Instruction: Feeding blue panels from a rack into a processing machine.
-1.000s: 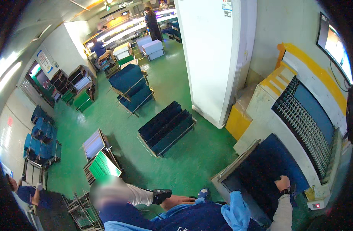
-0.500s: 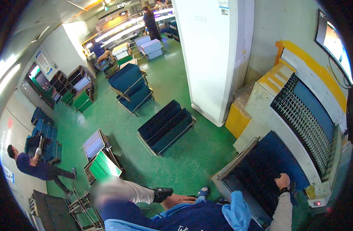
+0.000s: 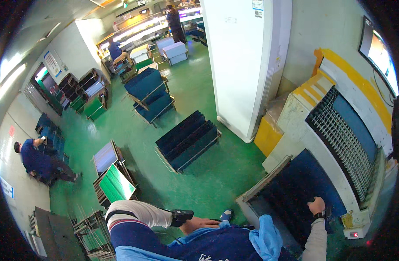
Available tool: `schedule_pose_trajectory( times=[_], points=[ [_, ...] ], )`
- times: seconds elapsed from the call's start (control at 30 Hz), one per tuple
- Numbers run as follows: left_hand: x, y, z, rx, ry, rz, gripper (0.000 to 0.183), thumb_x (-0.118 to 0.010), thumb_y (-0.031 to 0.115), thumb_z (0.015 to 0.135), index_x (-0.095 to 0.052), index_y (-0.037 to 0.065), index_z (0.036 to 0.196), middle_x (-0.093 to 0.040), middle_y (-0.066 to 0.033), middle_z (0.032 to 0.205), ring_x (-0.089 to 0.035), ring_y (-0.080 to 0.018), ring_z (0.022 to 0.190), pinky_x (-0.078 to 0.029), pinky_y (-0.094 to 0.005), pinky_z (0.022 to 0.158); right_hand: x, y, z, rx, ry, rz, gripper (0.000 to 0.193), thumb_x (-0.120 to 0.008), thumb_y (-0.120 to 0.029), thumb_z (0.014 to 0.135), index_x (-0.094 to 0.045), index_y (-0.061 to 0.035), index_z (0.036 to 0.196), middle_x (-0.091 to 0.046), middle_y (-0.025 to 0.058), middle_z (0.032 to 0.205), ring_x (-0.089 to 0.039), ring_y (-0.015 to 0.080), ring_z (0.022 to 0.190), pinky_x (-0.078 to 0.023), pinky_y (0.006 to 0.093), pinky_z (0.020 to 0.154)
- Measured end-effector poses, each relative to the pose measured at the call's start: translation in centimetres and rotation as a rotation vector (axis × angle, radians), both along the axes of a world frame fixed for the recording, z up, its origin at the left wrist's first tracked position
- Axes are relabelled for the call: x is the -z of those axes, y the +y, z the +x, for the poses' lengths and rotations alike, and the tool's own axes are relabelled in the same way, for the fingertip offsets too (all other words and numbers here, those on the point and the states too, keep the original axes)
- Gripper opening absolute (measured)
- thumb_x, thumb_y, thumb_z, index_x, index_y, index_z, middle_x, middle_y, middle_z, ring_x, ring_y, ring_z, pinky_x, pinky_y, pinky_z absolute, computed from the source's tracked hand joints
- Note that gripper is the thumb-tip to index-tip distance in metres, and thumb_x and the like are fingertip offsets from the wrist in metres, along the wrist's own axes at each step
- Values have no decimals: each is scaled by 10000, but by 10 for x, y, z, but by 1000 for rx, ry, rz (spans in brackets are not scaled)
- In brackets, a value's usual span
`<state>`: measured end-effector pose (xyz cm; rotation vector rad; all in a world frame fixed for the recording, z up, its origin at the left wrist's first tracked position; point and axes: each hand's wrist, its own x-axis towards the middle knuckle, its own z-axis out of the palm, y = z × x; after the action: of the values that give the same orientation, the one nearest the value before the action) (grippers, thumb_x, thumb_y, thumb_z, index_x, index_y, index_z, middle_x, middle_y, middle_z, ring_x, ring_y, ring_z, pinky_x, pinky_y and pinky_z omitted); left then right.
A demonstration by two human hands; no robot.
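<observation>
My right hand (image 3: 316, 205) is closed, its curled fingers over a rack of dark blue panels (image 3: 286, 191) standing close together at the lower right. What the fingers pinch, if anything, is too dark to make out. Beside the rack stands a pale machine with a slatted conveyor (image 3: 345, 143), and a blue panel lies along its far side. My left hand (image 3: 201, 224) rests against my waist, fingers stretched out and holding nothing visible. A black device (image 3: 182, 216) is strapped at that wrist.
A rack of dark panels (image 3: 188, 141) stands ahead on the green floor, with another blue rack (image 3: 149, 95) beyond. At left are a green-topped rack (image 3: 116, 182) and a bending co-worker (image 3: 40, 161). A tall white cabinet (image 3: 238, 65) stands ahead; a screen (image 3: 380, 56) hangs at right.
The co-worker at left has bent forward over the blue racks. My right hand has shifted slightly left, staying over the panels. My left hand stays at my waist.
</observation>
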<state>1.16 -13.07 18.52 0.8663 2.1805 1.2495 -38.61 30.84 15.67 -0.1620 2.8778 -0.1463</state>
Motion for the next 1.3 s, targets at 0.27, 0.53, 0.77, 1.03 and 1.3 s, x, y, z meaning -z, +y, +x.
schedule_pose_trajectory(
  times=[0.27,0.53,0.77,1.03,1.3],
  points=[
    [8,9,-3,17,-14,3,1018,-705,381,720,-116,55,1484,-145,-253,1505,-214,-418,1386,-265,-466,1127,23,16,-7,-16,68,-23,554,-810,-249,614,-663,4,1085,-662,209,1071,-629,348,1015,-493,407,889],
    [11,6,3,-7,9,11,1052,-716,406,716,-94,63,1492,-135,-253,1511,-223,-423,1382,-268,-469,1124,27,21,-8,-31,80,-15,564,-813,-246,606,-664,-4,1094,-652,213,1093,-615,351,1042,-484,405,905],
    [26,6,7,5,0,9,1086,-731,363,680,-78,64,1495,-130,-253,1511,-212,-418,1389,-257,-464,1133,25,18,-5,-51,86,3,470,-769,-268,648,-676,-35,1045,-649,181,1092,-605,348,1044,-484,423,910],
    [9,8,2,-14,-56,-21,1102,-745,333,647,-94,55,1491,-146,-252,1503,-223,-407,1388,-258,-448,1141,32,22,-9,-59,64,12,470,-769,-263,644,-676,-41,1047,-653,177,1083,-610,346,1033,-489,420,896],
    [16,9,2,-12,-20,-10,1110,-751,357,650,-91,65,1494,-142,-248,1504,-225,-414,1384,-260,-460,1137,34,27,-12,-62,115,-19,536,-803,-268,600,-677,-13,1055,-659,204,1066,-616,360,1021,-489,417,889]
  ],
)
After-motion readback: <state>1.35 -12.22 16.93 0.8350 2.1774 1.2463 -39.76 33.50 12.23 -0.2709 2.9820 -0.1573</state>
